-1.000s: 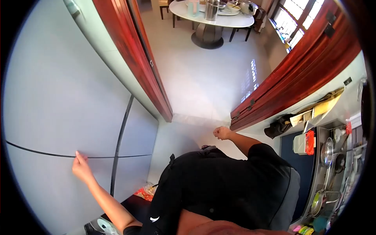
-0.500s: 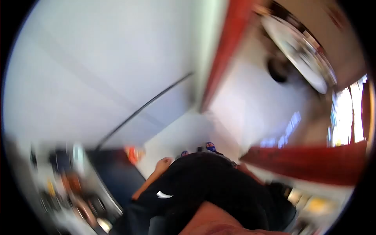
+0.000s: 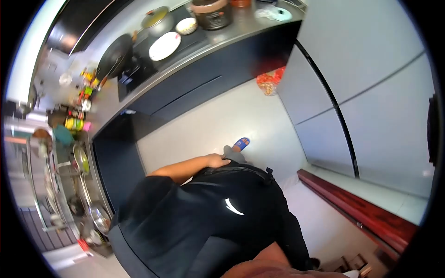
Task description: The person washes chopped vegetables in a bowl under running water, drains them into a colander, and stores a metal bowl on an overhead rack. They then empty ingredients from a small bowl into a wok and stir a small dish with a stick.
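Note:
My left hand (image 3: 215,161) is low in front of my body, close to the hem of my black top (image 3: 185,217) and my grey trouser leg (image 3: 234,154). Its back faces me and the fingers are mostly turned away, so their grip cannot be made out; no object shows in it. My right hand is out of sight, hidden by my body. Below, one blue sandal (image 3: 241,144) shows on my foot on the pale floor (image 3: 199,123).
Ahead runs a dark-fronted counter (image 3: 185,97) with a rice cooker (image 3: 212,14), white plate (image 3: 165,46), pot (image 3: 158,21) and wok (image 3: 115,56). A red bag (image 3: 269,82) sits beside the grey fridge (image 3: 320,88). A dark red door frame (image 3: 357,211) is at right.
My view has swung left from the doorway and the room beyond to the kitchen counter. The fridge now stands on the right. My left hand stays low by my body.

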Demonstrator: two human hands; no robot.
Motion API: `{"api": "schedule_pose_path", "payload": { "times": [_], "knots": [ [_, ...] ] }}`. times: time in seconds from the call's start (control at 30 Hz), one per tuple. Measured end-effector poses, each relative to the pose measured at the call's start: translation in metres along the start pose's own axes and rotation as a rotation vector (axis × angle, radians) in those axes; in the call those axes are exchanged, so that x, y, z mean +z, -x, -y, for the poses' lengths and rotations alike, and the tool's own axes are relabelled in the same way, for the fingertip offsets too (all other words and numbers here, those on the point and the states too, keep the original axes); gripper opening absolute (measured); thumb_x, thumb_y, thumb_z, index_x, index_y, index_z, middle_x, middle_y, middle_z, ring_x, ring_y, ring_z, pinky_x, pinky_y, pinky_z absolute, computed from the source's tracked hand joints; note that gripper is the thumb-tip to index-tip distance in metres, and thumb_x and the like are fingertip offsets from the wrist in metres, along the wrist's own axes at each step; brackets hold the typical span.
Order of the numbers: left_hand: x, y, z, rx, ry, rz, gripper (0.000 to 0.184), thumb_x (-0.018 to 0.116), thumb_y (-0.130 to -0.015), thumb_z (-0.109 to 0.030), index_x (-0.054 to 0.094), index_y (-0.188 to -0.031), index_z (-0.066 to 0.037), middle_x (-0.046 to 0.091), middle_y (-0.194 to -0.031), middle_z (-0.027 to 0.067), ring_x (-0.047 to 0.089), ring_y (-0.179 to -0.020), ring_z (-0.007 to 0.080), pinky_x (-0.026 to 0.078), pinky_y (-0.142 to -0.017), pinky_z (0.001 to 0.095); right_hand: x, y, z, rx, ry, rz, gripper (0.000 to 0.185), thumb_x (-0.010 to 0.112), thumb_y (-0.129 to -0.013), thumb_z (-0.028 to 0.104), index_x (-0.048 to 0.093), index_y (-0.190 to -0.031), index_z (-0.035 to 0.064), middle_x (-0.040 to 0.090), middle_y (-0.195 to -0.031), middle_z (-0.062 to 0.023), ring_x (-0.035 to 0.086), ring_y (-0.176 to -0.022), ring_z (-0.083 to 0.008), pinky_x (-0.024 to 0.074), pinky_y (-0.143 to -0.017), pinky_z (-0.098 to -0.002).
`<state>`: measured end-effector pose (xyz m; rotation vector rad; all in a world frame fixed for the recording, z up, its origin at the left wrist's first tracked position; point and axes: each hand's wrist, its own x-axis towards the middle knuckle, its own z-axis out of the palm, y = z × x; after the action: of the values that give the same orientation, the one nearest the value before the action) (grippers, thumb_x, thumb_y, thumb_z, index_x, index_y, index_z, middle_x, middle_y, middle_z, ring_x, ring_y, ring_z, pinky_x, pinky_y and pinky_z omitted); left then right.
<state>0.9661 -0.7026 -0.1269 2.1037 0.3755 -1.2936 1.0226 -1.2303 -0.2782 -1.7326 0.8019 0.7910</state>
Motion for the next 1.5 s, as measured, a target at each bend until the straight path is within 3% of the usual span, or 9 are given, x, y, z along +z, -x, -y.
{"api": "schedule_pose_path", "payload": {
  "times": [0.23,0.47,0.7,0.77,0.8,0.87,0.93,1.17,1.5],
  "knots": [
    [0.056,0.051,0.066,-0.199,0.033,-0.297,0.041,0.052,-0.095,-0.036,0.071,-0.103,-0.001,0.069,-0.104,0.0217,0.065,-0.102,0.0386,0.051,-0.089,0.0464,0.07,0.004,0.032,-0.09,0.461,0.289,0.033,0.06,-0.091,0.036,0.068,-0.096,0.0044,0.07,-0.081,-0.0082,0.066,-0.067,-0.0185,0.0541,-0.058,-0.0327],
    [0.039,0.115,0.138,-0.028,0.183,-0.453,0.039,0.062,-0.091,-0.034,0.07,-0.104,0.002,0.07,-0.1,0.0212,0.067,-0.095,0.0358,0.053,-0.085,0.0433,0.164,0.032,0.072,-0.261,0.983,0.452,0.035,0.062,-0.089,0.036,0.068,-0.1,0.0031,0.071,-0.084,-0.0082,0.067,-0.071,-0.017,0.0552,-0.061,-0.0321],
    [0.011,0.096,0.247,0.19,0.932,-0.736,0.05,0.07,-0.085,-0.025,0.058,-0.129,-0.004,0.07,-0.112,0.0151,0.07,-0.094,0.0276,0.054,-0.087,0.037,0.304,0.141,0.213,-0.11,0.144,0.357,0.034,0.054,-0.098,0.035,0.068,-0.099,0.0034,0.071,-0.083,-0.007,0.069,-0.073,-0.0179,0.0562,-0.062,-0.0332],
    [-0.015,0.14,0.235,0.042,0.296,-0.675,0.051,0.069,-0.087,-0.026,0.058,-0.13,-0.002,0.069,-0.114,0.0157,0.069,-0.099,0.0265,0.053,-0.09,0.0364,0.33,0.126,0.224,-0.785,1.443,-0.032,0.034,0.055,-0.099,0.035,0.065,-0.104,0.0023,0.071,-0.084,-0.0071,0.068,-0.073,-0.0155,0.0552,-0.059,-0.0309],
    [-0.028,0.154,0.232,-0.116,-0.333,-0.587,0.051,0.068,-0.088,-0.027,0.057,-0.13,0.0,0.069,-0.116,0.0163,0.067,-0.103,0.0254,0.052,-0.092,0.0357,0.345,0.126,0.237,-0.786,1.44,-0.043,0.034,0.055,-0.099,0.035,0.065,-0.104,0.0023,0.071,-0.084,-0.0071,0.068,-0.073,-0.0155,0.0552,-0.059,-0.0309],
    [-0.007,0.122,0.263,0.014,-0.05,-0.771,0.05,0.066,-0.091,-0.032,0.059,-0.129,-0.001,0.067,-0.12,0.018,0.064,-0.11,0.0264,0.049,-0.097,0.0369,0.382,0.127,0.263,-0.436,0.53,0.294,0.032,0.057,-0.098,0.036,0.067,-0.103,0.0057,0.071,-0.084,-0.0057,0.066,-0.07,-0.0138,0.0529,-0.059,-0.0288],
    [0.002,0.108,0.276,0.159,1.03,-0.811,0.051,0.063,-0.092,-0.038,0.06,-0.126,-0.001,0.065,-0.123,0.0196,0.063,-0.113,0.0285,0.046,-0.1,0.0401,0.418,0.124,0.292,-0.598,0.572,0.321,0.031,0.061,-0.096,0.035,0.067,-0.106,0.0061,0.07,-0.085,-0.0047,0.063,-0.067,-0.0119,0.0512,-0.058,-0.0274],
    [-0.002,0.137,0.29,-0.244,1.095,-0.364,0.044,0.065,-0.092,-0.038,0.068,-0.105,0.005,0.07,-0.102,0.0171,0.065,-0.091,0.0207,0.049,-0.082,0.0302,0.564,0.147,0.446,-0.635,0.204,0.556,0.036,0.055,-0.099,0.035,0.061,-0.12,0.0062,0.07,-0.1,-0.0064,0.063,-0.077,-0.012,0.0527,-0.063,-0.0265],
    [-0.112,0.144,0.268,-0.184,1.498,-1.167,0.028,0.058,-0.1,-0.024,0.066,-0.11,0.001,0.071,-0.097,0.0092,0.066,-0.079,0.0144,0.055,-0.067,0.0276,0.734,0.096,0.628,-0.574,-0.025,0.668,0.062,0.058,-0.098,0.035,0.035,-0.144,0.0012,0.065,-0.114,-0.0159,0.069,-0.09,-0.0253,0.0585,-0.07,-0.0336]
  ]
}}
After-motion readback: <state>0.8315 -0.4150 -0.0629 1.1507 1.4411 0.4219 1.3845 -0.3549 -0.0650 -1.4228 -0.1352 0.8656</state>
